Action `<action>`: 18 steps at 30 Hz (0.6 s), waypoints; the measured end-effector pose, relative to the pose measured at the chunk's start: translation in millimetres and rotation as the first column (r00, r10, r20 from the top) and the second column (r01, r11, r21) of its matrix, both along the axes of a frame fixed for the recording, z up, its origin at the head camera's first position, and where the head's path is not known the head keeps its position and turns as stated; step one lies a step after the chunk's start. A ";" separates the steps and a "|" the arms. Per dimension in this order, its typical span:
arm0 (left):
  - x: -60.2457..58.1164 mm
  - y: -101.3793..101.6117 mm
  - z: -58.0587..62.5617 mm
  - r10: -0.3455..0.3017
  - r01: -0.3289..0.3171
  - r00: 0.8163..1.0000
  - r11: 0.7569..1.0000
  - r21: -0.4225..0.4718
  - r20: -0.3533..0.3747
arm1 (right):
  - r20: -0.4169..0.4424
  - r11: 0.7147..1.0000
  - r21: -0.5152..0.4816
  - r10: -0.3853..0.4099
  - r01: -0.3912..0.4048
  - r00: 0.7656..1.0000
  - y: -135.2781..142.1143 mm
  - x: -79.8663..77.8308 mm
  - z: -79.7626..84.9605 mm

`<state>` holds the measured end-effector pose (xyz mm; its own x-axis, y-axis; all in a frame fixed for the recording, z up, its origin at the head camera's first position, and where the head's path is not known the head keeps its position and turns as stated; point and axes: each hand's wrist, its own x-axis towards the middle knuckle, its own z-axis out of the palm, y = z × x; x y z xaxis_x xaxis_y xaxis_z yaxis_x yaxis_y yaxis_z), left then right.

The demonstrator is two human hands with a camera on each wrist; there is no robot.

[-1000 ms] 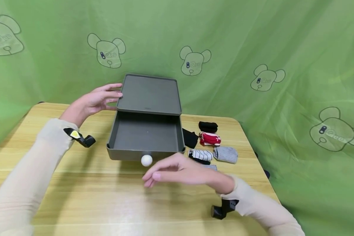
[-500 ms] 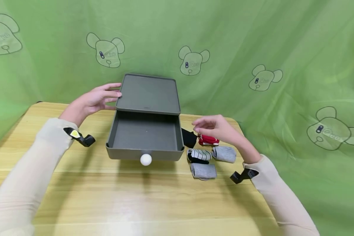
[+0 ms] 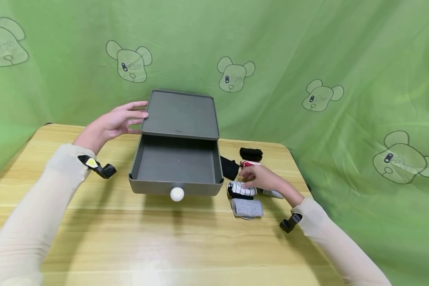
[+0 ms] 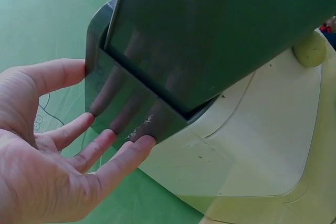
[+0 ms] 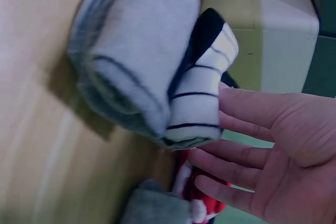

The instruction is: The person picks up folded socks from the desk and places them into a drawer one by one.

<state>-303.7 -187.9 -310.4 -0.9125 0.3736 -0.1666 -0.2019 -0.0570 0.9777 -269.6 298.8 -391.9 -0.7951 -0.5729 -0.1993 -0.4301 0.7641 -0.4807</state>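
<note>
A grey storage box stands on the table with its drawer pulled out, a white knob at the drawer's front. My left hand touches the box's left side with outstretched fingertips; the left wrist view shows them against its dark wall. To the right of the drawer, my right hand is over a rolled pair of striped socks. In the right wrist view its thumb and fingers are at the edge of the striped roll, loosely extended, not closed round it.
Near the right hand lie grey rolled socks, a second grey roll partly covered by the hand, a red and white roll and a black roll. Another black piece lies against the drawer. A green curtain hangs behind.
My right hand has gone from in front of the drawer knob to the red and black rolls, then down towards the striped socks. The left hand and the box have stayed put.
</note>
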 end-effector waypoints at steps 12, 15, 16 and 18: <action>-0.6 -0.7 -1.2 -0.001 0.001 1.000 1.000 0.005 0.000 | 0.081 0.989 0.038 0.143 -0.146 0.986 4.9 -2.8 -6.5; -0.8 -0.9 -1.3 0.001 -0.001 1.000 1.000 0.003 -0.002 | 0.052 0.985 0.043 0.163 -0.165 0.985 1.6 -2.8 -8.2; -0.9 -1.0 -1.3 0.001 -0.001 1.000 1.000 0.003 -0.002 | 0.049 0.986 0.041 0.163 -0.165 0.986 0.2 -2.8 -8.6; -1.1 -1.0 -1.3 0.002 -0.002 1.000 1.000 0.001 -0.003 | 0.048 0.987 0.043 0.155 -0.157 0.987 -2.6 -2.9 -8.9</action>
